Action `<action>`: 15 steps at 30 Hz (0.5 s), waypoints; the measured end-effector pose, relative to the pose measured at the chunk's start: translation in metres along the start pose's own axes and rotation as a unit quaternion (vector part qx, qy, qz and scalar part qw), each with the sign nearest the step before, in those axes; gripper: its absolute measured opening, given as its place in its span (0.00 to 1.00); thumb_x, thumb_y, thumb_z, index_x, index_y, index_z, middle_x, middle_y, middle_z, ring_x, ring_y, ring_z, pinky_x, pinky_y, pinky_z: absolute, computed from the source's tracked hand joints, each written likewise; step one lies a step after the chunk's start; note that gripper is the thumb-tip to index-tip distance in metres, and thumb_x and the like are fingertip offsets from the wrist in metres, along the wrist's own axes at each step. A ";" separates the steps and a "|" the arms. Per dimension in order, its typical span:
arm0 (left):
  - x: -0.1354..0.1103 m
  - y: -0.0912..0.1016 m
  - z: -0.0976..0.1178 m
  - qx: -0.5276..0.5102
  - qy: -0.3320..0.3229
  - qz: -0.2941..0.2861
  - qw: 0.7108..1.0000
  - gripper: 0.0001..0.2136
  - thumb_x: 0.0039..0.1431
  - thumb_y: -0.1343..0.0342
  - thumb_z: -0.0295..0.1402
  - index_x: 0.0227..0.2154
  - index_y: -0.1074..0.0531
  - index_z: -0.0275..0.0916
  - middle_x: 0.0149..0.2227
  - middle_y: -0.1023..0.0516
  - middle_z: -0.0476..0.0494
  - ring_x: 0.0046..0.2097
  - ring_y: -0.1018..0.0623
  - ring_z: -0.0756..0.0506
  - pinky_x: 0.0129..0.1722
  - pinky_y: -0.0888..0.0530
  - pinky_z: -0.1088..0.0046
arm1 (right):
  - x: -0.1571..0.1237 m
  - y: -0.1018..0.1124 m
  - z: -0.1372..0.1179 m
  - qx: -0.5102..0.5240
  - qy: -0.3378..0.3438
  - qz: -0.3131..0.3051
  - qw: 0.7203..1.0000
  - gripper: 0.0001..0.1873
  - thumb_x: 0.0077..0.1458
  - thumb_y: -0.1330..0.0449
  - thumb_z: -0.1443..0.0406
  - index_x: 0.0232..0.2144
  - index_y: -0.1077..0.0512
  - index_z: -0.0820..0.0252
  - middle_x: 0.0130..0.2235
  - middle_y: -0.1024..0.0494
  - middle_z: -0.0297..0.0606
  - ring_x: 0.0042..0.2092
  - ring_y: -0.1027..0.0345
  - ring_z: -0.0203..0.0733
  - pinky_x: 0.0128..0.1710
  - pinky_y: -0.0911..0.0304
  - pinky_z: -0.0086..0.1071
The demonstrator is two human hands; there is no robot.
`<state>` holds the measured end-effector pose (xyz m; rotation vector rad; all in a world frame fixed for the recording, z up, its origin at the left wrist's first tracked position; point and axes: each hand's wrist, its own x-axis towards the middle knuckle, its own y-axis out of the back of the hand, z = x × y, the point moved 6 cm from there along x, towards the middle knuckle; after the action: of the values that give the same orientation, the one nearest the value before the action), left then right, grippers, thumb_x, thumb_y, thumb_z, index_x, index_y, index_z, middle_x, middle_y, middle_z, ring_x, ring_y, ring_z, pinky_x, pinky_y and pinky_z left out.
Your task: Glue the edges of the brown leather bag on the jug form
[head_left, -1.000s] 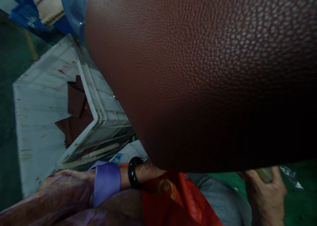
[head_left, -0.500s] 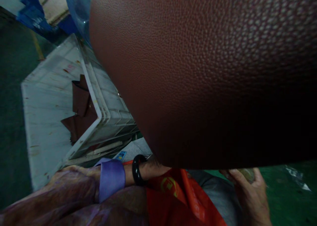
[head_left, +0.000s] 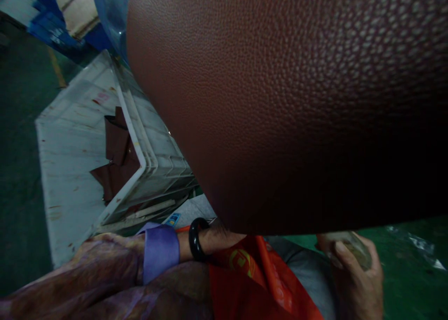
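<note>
A large sheet of brown pebbled leather (head_left: 287,105) hangs right in front of the camera and fills most of the view. My left forearm (head_left: 217,239), with a purple cuff and a black bangle (head_left: 196,239), reaches under the leather; the left hand itself is hidden behind it. My right hand (head_left: 353,273) shows at the bottom right, just below the leather's lower edge. Its fingers are curled around a small pale object (head_left: 353,247) that I cannot make out.
A white plastic crate (head_left: 73,138) stands at the left on the green floor, with dark brown leather pieces (head_left: 117,161) inside. Red fabric (head_left: 252,282) lies over my lap. Blue crates (head_left: 49,25) and clear plastic (head_left: 108,11) sit at the top left.
The view has shifted slightly, so the crate sits a bit further right. My right hand has moved left and up, closer to the leather's edge, with the pale object more visible.
</note>
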<state>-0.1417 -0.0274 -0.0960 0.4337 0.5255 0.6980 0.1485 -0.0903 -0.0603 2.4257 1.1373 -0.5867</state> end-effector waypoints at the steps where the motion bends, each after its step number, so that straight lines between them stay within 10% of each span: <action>1: 0.000 0.001 0.001 -0.002 0.003 0.004 1.000 0.34 0.66 0.53 0.26 0.71 0.61 0.41 0.71 0.48 0.39 0.69 0.41 0.40 0.69 0.40 0.57 | -0.005 -0.002 -0.001 0.012 -0.015 0.007 1.000 0.27 0.41 0.29 0.53 0.41 0.31 0.57 0.31 0.26 0.32 0.29 0.32 0.40 0.26 0.37 0.30; 15: 0.009 0.014 0.018 -0.038 0.009 -0.012 0.999 0.29 0.65 0.56 0.26 0.68 0.50 0.46 0.65 0.34 0.47 0.68 0.39 0.45 0.72 0.49 0.60 | 0.015 -0.011 0.016 -0.026 -0.023 0.006 0.999 0.30 0.34 0.28 0.51 0.39 0.31 0.56 0.29 0.28 0.29 0.28 0.33 0.40 0.28 0.35 0.32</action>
<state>-0.1319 -0.0149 -0.0768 0.3494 0.5194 0.6967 0.1452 -0.0826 -0.0834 2.3603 1.1058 -0.5981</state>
